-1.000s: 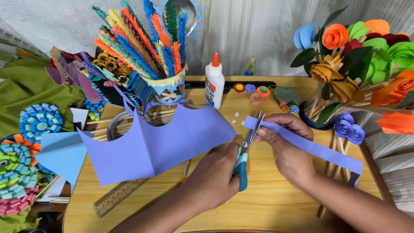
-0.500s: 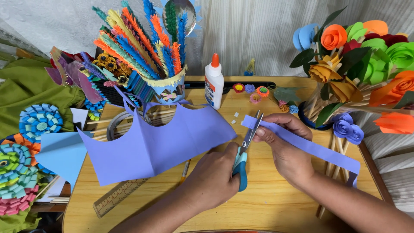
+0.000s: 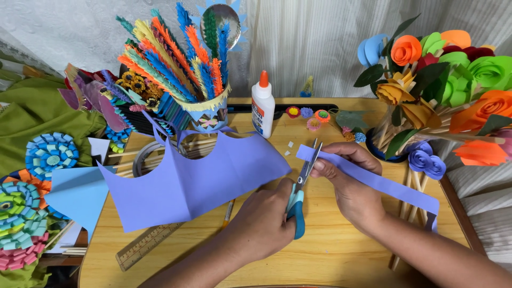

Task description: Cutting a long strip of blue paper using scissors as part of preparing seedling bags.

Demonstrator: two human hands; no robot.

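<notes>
While the left hand (image 3: 264,221) grips scissors (image 3: 300,192), the right hand (image 3: 349,178) apparently pinches the paper strip (image 3: 373,178).

A light wooden table (image 3: 341,250) fills the near and middle ground, its grain running left to right under soft, even daylight. Along the far side hangs a pale, sheer curtain (image 3: 320,42) in vertical folds, glowing a little as light comes through it. On the far left, green cloth (image 3: 32,117) lies bunched beside the tabletop. Down the right edge runs a dark wooden border (image 3: 453,213), and beyond it sits a whitish ribbed surface (image 3: 490,213). No floor shows anywhere.
</notes>
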